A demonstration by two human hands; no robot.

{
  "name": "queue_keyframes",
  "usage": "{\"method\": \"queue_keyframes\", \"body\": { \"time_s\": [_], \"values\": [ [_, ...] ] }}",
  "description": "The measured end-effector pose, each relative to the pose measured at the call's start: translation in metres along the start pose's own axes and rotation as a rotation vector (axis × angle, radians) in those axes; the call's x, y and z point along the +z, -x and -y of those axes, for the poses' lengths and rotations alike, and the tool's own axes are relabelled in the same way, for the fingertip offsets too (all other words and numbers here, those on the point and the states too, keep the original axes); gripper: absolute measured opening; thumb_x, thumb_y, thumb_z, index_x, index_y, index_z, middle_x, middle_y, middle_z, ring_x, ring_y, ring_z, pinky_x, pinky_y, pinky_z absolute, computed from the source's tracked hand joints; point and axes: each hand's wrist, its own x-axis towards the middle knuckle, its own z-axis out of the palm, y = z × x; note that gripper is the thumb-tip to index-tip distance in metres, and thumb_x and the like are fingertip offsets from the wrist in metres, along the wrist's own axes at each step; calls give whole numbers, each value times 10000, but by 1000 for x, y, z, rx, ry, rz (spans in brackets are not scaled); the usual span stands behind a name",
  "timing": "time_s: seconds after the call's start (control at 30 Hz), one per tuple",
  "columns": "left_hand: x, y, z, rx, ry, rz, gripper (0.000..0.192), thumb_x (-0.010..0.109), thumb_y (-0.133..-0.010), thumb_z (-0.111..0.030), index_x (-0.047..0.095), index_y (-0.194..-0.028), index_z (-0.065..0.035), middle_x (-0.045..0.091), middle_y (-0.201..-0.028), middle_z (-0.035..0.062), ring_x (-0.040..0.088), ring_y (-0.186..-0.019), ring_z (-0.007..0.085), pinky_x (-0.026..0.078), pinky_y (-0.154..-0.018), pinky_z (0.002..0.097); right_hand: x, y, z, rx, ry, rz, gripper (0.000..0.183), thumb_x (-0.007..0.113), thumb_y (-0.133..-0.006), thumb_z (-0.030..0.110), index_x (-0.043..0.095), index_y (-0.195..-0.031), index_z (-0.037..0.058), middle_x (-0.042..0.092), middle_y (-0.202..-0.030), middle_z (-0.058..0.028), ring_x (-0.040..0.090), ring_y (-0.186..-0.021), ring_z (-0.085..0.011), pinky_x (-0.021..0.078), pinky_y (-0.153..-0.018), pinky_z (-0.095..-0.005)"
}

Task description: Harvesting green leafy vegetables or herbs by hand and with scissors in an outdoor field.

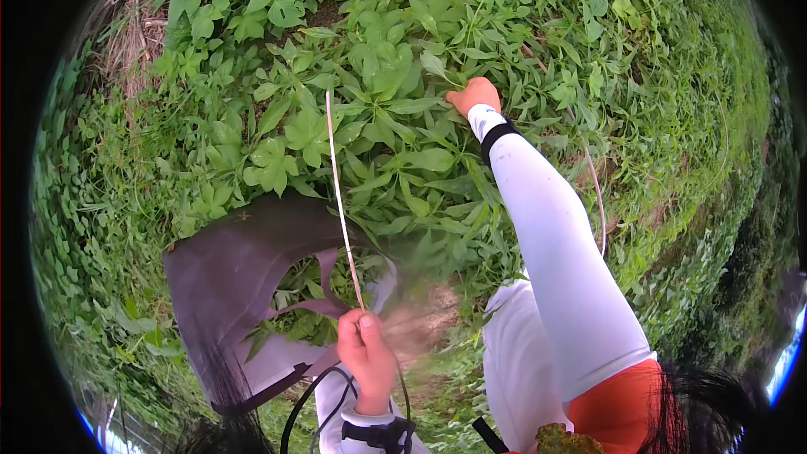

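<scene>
My left hand (367,353) pinches the lower end of a thin pale stick (341,208) between thumb and fingers. The stick points away from me over the leaves. Beside that hand, a dark brown bag (214,284) gapes open with straps (315,306) across its mouth, and green leaves show inside it. Farther out, my right hand (477,96) reaches into low leafy plants (410,132). Its fingers are closed around a leafy sprig (436,68), whose lower stem is hidden by the foliage.
Dry brown stalks (135,31) lie at the upper left. A long bare stem (592,176) curves through the greenery on the right. Black cables (309,397) hang near my left wrist. Bare soil (435,315) shows between the bag and my leg (517,334).
</scene>
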Motion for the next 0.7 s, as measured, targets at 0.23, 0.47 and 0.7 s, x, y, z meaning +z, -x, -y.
{"method": "queue_keyframes", "body": {
  "time_s": [0.23, 0.47, 0.7],
  "values": [
    [0, 2, -3, 37, 57, -34, 101, 458, -867, -102, 475, -846, -5, 449, -660, -13, 372, -588, 54, 326, -533, 195, 5, 5, 2, 109, -10, -119, 307, 668, -646, 291, 634, -842, 58, 621, -916, -125, 601, -852, -260, 483, -735, -349],
    [-2, -2, -5, 35, 62, -2, 128, 442, -887, -140, 447, -859, -15, 439, -659, -2, 384, -595, 63, 326, -553, 193, 2, 0, -3, 159, -52, -135, 241, 650, -645, 236, 638, -800, 52, 620, -904, -141, 604, -826, -279, 485, -725, -347],
    [0, 2, -8, 1, 69, 47, 159, 445, -894, -179, 439, -856, -25, 442, -662, 8, 386, -609, 70, 317, -564, 195, 8, 8, -21, 146, -199, -101, 288, 643, -616, 213, 621, -793, -13, 611, -871, -190, 596, -822, -308, 470, -741, -345]
  ]
}}
